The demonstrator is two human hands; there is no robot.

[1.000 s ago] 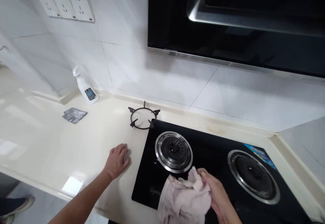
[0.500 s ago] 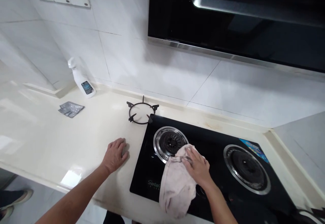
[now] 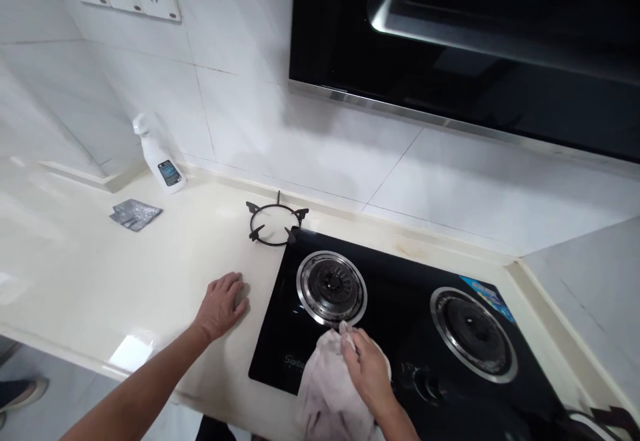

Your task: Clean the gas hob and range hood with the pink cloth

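My right hand (image 3: 369, 369) grips a stained whitish cloth (image 3: 327, 381) over the front of the black gas stove (image 3: 390, 294). A corner of the cloth pokes up between the thumb and fingers, and the rest hangs past the stove's front edge. Just beyond it is the left burner (image 3: 332, 288), a metal ring around a dark burner head. My left hand (image 3: 221, 306) rests on the cream countertop (image 3: 165, 274) left of the stove, its fingers stretched out and holding nothing. A black pan support (image 3: 275, 224) lies at the stove's back left corner, partly on the counter.
A white spray bottle (image 3: 163, 161) stands by the wall, with a grey crumpled packet or cloth (image 3: 136, 214) before it. The right burner (image 3: 474, 334) has no pan support. A black range hood (image 3: 450, 48) hangs above. Someone's shoe (image 3: 30, 393) shows at lower left.
My right hand has drawn the cloth back from the left burner toward the stove's front edge and now pinches it. That burner is uncovered. My left hand has stayed on the counter.
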